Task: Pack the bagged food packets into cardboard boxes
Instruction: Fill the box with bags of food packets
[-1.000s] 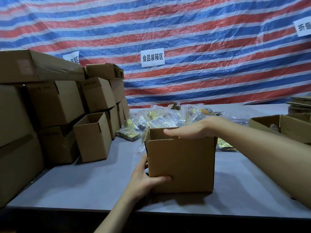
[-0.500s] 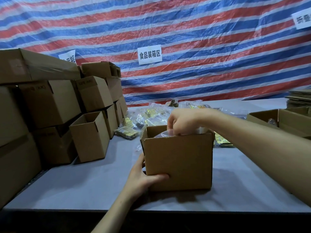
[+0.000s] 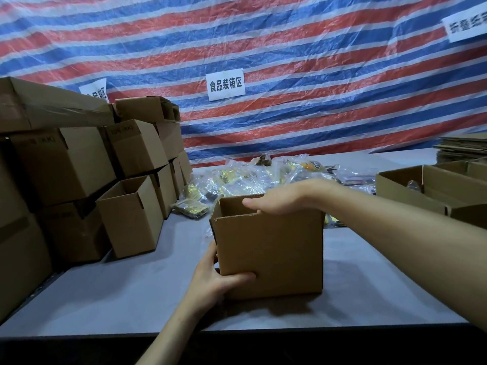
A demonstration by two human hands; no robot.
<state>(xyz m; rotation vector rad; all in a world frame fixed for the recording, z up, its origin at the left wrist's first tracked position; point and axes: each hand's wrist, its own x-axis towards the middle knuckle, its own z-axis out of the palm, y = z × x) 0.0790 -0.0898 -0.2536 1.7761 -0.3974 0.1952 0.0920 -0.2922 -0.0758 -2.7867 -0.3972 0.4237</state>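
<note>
Cardboard box [image 3: 271,254] on table [image 3: 105,299]: left hand [image 3: 216,280] grips its lower corner, right hand [image 3: 279,204] lies flat, seemingly pressing top.

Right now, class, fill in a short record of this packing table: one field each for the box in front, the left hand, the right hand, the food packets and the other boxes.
Front box: upright on the grey table, contents hidden.
Left hand: holds the box's lower left corner, thumb on its near face.
Right hand: lies flat across the box's top, fingers straight.
Food packets: loose pile behind the box.
Other boxes: stacked at the left.
</note>
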